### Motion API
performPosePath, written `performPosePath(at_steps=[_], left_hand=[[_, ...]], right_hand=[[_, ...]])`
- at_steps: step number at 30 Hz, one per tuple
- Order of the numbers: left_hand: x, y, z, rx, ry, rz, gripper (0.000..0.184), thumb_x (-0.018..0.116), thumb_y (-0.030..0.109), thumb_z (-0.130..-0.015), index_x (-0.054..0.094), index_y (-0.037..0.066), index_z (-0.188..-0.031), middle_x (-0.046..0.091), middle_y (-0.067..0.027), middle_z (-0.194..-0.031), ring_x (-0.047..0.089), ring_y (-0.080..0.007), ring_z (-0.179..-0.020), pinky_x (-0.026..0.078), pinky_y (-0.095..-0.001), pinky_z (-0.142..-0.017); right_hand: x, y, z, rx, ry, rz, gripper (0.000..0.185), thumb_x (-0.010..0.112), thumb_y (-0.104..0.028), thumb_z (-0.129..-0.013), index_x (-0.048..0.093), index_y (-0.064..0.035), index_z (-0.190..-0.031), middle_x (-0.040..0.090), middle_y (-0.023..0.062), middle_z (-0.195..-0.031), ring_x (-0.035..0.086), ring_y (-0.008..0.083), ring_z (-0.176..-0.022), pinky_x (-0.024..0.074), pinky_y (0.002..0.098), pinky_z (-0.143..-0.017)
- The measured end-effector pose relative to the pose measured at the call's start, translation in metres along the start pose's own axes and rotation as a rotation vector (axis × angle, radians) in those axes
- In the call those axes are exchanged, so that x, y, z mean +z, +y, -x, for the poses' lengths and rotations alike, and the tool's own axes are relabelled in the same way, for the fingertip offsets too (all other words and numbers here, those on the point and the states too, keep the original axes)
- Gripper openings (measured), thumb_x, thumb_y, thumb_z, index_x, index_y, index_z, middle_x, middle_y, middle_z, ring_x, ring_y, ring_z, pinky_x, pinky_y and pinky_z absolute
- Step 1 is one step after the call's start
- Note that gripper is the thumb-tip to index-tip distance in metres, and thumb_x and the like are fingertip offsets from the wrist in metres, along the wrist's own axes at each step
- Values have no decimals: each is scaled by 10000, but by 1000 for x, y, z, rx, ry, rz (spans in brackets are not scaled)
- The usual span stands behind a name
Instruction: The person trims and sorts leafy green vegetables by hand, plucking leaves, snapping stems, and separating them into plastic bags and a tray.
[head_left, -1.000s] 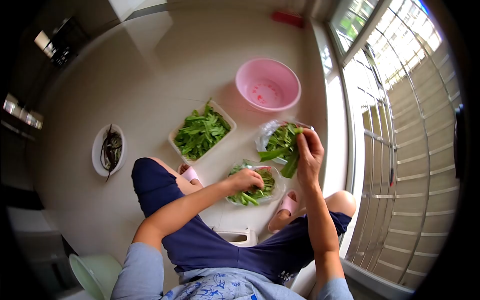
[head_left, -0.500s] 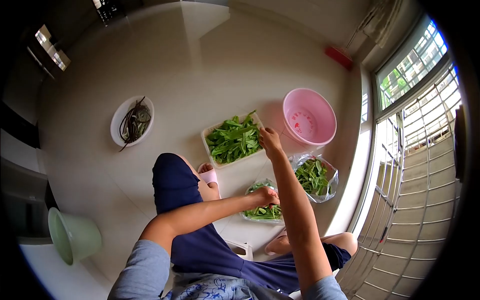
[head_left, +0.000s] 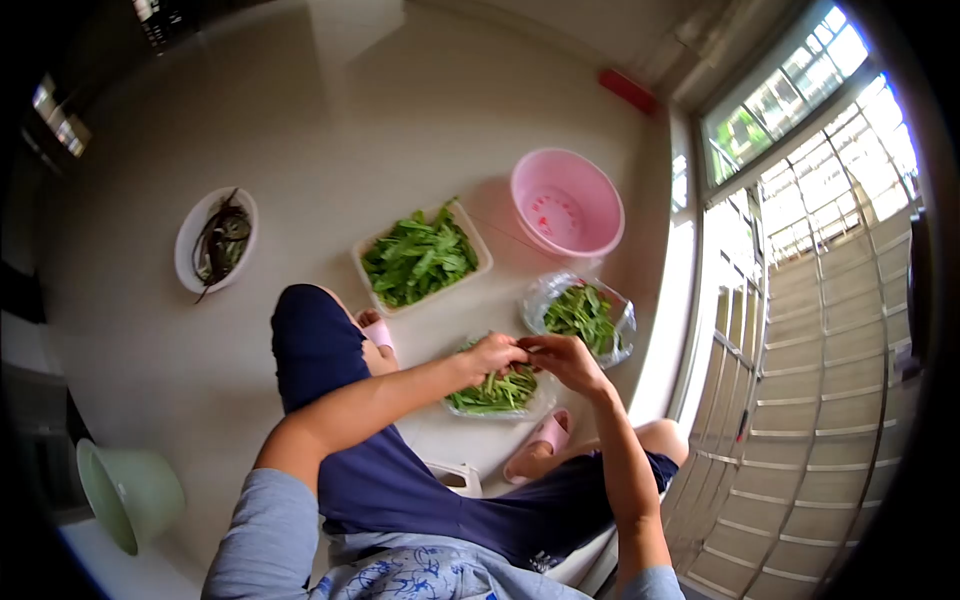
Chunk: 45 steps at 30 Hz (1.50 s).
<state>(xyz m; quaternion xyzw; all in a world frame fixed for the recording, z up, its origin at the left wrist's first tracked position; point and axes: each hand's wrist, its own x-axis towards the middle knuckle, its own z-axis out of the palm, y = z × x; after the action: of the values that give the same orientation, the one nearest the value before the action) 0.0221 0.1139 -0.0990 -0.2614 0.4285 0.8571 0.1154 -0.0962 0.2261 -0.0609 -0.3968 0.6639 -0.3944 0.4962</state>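
Observation:
My left hand point(head_left: 495, 355) is closed over the near bag of green stems point(head_left: 495, 393), its fingertips meeting those of my right hand. My right hand point(head_left: 565, 361) is pinched beside it; whatever lies between the fingers is too small to name. Just beyond, to the right, a clear plastic bag point(head_left: 623, 340) holds leafy greens point(head_left: 580, 315). A pale rectangular basket point(head_left: 482, 250) full of green leaves point(head_left: 418, 258) stands farther forward, left of the bag.
A pink basin point(head_left: 568, 203) stands beyond the basket. At the left is a white bowl point(head_left: 186, 250) with dark stalks; a green bucket point(head_left: 145, 490) is at the lower left. A barred window runs along the right, with a red object point(head_left: 628, 91) near the wall.
My right hand has come back from the leaf basket to my left hand, and the leaf it held earlier is no longer seen in it. The view has shifted.

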Motion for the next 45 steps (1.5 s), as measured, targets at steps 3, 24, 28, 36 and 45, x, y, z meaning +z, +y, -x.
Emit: performPosePath(at_steps=[3, 24, 28, 36, 45], left_hand=[[4, 1, -6, -31, -95, 117, 54, 493, 84, -757, 523, 44, -777, 480, -10, -593, 397, -53, -428, 319, -159, -381], [23, 34, -36, 44, 79, 640, 181, 369, 56, -803, 418, -53, -938, 473, -140, -814, 451, -165, -638, 423, -262, -616], [26, 33, -38, 143, 99, 674, 160, 369, 35, -797, 419, -66, -912, 476, -155, -835, 476, -186, -692, 424, -264, -668], [25, 50, -21, 98, -193, 461, 207, 487, 88, -768, 477, -36, -933, 531, -111, -918, 498, -163, -858, 398, -271, -780], [22, 43, -3, 73, -182, 48, 174, 570, 141, -743, 567, 76, -905, 569, -11, -850, 513, -105, -801, 399, -250, -716]], right_hand=[[1, -10, 12, -163, 184, 210, 164, 561, -8, -680, 577, 9, -843, 556, 95, -745, 562, 167, -692, 453, 244, -607], [-10, 23, 41, -33, 427, 22, 294, 611, -84, -661, 540, 17, -928, 557, 144, -898, 556, 193, -790, 462, 273, -679], [22, 16, 29, -57, 475, 73, 283, 631, -131, -654, 545, 20, -878, 572, 125, -840, 546, 141, -750, 454, 257, -632], [-2, 11, 32, -60, 203, -605, 204, 530, -124, -774, 518, -2, -937, 551, 27, -869, 519, 102, -793, 413, 231, -741], [-9, 12, 35, 25, -34, -855, 137, 518, -152, -787, 534, -39, -862, 534, 0, -778, 507, 76, -720, 415, 226, -711]])
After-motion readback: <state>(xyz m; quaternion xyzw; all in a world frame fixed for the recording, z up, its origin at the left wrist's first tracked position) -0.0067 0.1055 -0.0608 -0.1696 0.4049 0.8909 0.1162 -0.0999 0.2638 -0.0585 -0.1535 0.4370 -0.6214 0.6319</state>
